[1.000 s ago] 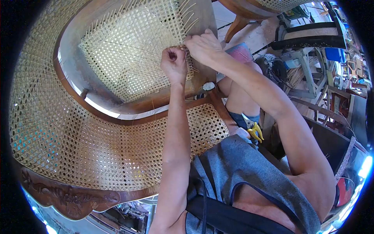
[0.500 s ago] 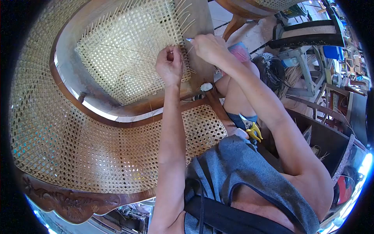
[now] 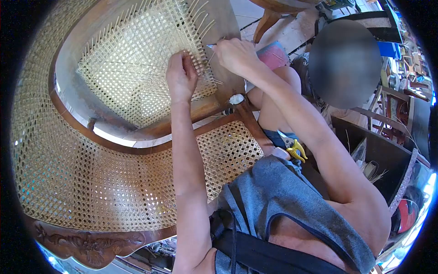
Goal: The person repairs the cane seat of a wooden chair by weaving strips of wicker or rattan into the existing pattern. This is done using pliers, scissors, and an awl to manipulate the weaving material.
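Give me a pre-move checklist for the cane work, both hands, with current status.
1. Left hand at the cane panel: ok, fingers curled at its right-hand part.
2. Strand pinched in those fingers: cannot tell, the fingers hide it.
3. Small tool held in the right hand: ok, its bluish tip shows past the fingers.
4. Tool tip apart from the left hand: ok, a gap shows between them.
5. Loose cane ends off the wooden frame: not ok, several stick out over it.
6. Yellow-handled shears in sight: ok, beside the grey apron.
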Motion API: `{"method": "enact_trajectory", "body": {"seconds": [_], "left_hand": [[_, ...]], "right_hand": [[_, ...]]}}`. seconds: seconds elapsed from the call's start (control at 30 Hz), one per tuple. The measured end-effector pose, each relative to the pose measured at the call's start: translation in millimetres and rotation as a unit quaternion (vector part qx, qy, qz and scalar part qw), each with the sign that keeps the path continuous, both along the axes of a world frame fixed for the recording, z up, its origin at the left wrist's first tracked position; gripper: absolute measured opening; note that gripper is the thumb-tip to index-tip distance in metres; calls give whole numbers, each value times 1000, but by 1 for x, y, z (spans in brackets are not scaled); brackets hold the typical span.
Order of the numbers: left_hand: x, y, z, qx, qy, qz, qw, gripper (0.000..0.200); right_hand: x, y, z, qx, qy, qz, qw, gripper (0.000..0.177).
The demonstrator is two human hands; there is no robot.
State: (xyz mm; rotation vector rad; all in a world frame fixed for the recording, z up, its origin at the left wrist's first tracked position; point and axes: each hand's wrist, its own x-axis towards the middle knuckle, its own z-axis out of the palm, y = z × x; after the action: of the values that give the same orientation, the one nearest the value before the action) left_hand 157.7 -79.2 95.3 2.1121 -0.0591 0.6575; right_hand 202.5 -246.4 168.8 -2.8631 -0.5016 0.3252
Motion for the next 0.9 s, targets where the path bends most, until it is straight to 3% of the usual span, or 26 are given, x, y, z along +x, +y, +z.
{"method": "enact_trajectory", "body": {"seconds": [0.2,0.33,0.6,0.7,0.77,0.8,0.9], "left_hand": [[-1,-19,2,12,60,68,996,10],[-3,-30,-12,-125,70,104,984,17],[-7,-40,-9,-95,85,154,980,15],[-15,-45,-4,-156,90,148,972,13],[-28,-47,1,-156,155,86,972,8],[-35,-49,22,-193,151,-32,969,6],[-83,-38,164,-280,193,-333,880,10]], "right_hand": [[-2,8,-3,29,-18,-18,999,35],[-5,22,-2,21,-3,-39,999,43],[11,5,-8,77,-17,-25,997,54],[29,-4,5,65,-27,-91,993,54],[25,-11,-4,78,-38,-86,992,53],[24,-15,-6,91,-49,-79,991,51],[19,-61,-5,170,-13,-45,984,47]]}}
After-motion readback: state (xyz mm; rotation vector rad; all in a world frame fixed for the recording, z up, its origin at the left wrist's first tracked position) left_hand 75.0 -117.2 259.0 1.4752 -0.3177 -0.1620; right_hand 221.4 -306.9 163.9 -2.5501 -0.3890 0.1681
